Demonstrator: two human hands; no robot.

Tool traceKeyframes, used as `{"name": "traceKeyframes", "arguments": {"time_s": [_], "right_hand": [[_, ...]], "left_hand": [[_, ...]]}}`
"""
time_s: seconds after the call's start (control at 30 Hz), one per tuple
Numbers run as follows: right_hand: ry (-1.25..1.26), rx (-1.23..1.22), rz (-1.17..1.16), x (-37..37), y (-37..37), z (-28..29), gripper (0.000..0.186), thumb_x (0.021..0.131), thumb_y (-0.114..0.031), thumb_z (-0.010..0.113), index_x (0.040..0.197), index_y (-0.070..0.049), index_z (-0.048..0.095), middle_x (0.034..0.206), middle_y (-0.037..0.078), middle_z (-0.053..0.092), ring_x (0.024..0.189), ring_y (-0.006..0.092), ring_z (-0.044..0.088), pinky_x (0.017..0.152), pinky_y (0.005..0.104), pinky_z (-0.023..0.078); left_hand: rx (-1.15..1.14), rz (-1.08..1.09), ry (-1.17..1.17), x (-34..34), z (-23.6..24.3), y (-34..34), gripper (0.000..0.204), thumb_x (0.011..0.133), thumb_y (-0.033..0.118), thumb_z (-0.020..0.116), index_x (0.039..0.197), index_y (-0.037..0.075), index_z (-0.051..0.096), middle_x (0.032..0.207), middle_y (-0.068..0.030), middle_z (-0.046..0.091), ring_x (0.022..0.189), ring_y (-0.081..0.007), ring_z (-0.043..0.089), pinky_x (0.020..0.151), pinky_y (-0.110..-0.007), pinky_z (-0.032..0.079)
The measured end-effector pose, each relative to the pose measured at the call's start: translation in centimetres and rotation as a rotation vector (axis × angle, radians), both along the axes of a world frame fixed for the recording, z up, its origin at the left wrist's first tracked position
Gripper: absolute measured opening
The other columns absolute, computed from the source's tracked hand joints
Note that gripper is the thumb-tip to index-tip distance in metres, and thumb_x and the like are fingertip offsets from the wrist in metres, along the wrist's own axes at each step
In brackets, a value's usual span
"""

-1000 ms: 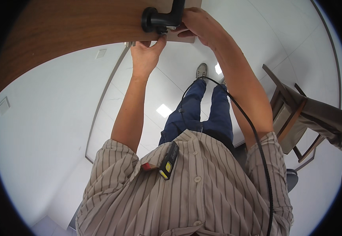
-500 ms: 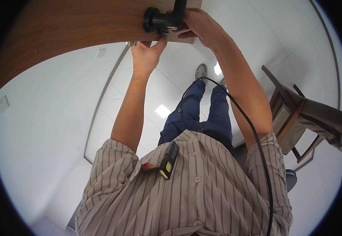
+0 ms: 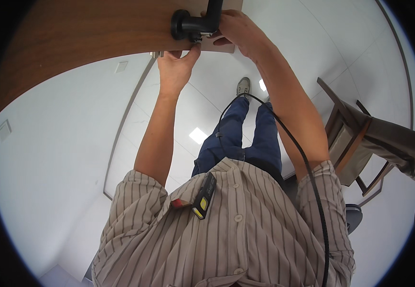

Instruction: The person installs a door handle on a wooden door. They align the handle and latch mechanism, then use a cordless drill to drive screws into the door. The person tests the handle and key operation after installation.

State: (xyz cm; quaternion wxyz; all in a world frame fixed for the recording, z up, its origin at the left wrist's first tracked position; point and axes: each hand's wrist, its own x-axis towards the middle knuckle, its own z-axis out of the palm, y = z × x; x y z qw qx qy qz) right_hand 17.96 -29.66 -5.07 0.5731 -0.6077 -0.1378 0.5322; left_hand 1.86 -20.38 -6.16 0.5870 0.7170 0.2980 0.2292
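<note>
A wooden door [image 3: 83,38] crosses the top of the view, with a black lever handle [image 3: 198,23] on it. Just under the handle sits a small dark and silver lock cylinder [image 3: 196,38]. My left hand [image 3: 175,71] is closed there from below, its thumb pressed up against the cylinder and its other fingers hidden by the door's edge. Right beside the lever, my right hand [image 3: 240,34] has its fingers curled in toward the cylinder. A small silver bit shows near those fingertips; what they pinch is too hidden to name.
At the right stands a chair [image 3: 350,138] with a wooden frame and dark seat. A black cable [image 3: 307,162] loops down past my right arm. A black and yellow device [image 3: 204,198] is clipped at my shirt pocket. White wall [image 3: 59,124] runs along the left.
The handle and both hands have shifted very slightly left in the picture. The hands keep nearly the same hold near the lock cylinder.
</note>
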Motion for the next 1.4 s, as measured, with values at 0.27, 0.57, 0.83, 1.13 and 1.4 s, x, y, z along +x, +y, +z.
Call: {"name": "traceKeyframes", "arguments": {"time_s": [0.27, 0.57, 0.83, 1.13, 1.4], "right_hand": [[0.023, 0.008, 0.015, 0.4, -0.7, -0.1, 0.04, 0.096, -0.031, 0.057, 0.122, -0.002, 0.067, 0.108, 0.011, 0.069, 0.098, 0.0195, 0.068, 0.086, 0.0324, 0.058], [0.015, 0.005, -0.009, 0.0, -1.3, 0.1, 0.042, 0.094, -0.033, 0.059, 0.118, 0.001, 0.068, 0.107, 0.009, 0.069, 0.097, 0.018, 0.068, 0.088, 0.0326, 0.056], [0.001, -0.1, 0.049, 0.6, -1.9, -0.2, 0.039, 0.094, -0.034, 0.059, 0.114, -0.002, 0.07, 0.104, 0.009, 0.07, 0.095, 0.0165, 0.068, 0.088, 0.0321, 0.056], [-0.049, -0.12, 0.062, 0.0, -2.1, -0.5, 0.038, 0.095, -0.032, 0.058, 0.121, -0.006, 0.069, 0.104, 0.005, 0.07, 0.091, 0.0133, 0.066, 0.088, 0.031, 0.056], [-0.094, -0.049, 0.095, 0.1, -2.2, -1.7, 0.035, 0.098, -0.033, 0.054, 0.11, -0.004, 0.07, 0.098, 0.004, 0.071, 0.083, 0.0123, 0.067, 0.079, 0.0287, 0.059]], "left_hand": [[-0.054, 0.057, 0.016, 0.2, 0.3, -0.9, 0.026, 0.083, -0.001, 0.072, 0.106, -0.004, 0.062, 0.102, -0.0083, 0.07, 0.102, -0.0154, 0.064, 0.104, -0.034, 0.043], [-0.028, 0.058, 0.089, -0.1, 0.4, -1.3, 0.02, 0.084, 0.001, 0.072, 0.102, -0.003, 0.063, 0.095, -0.0061, 0.07, 0.097, -0.0131, 0.064, 0.101, -0.032, 0.043], [-0.054, -0.004, -0.002, -0.1, -0.3, -1.9, 0.021, 0.084, 0.001, 0.072, 0.101, -0.004, 0.062, 0.096, -0.0063, 0.07, 0.096, -0.012, 0.062, 0.099, -0.03, 0.044], [-0.049, 0.008, -0.012, -0.5, -0.8, -2.4, 0.028, 0.084, 0.001, 0.073, 0.108, -0.005, 0.06, 0.103, -0.0084, 0.069, 0.104, -0.0139, 0.061, 0.103, -0.031, 0.041], [-0.039, 0.005, -0.016, -0.5, -1.1, -2.8, 0.033, 0.084, -0.001, 0.073, 0.114, -0.004, 0.059, 0.106, -0.0082, 0.068, 0.106, -0.0139, 0.061, 0.102, -0.03, 0.042]]}}
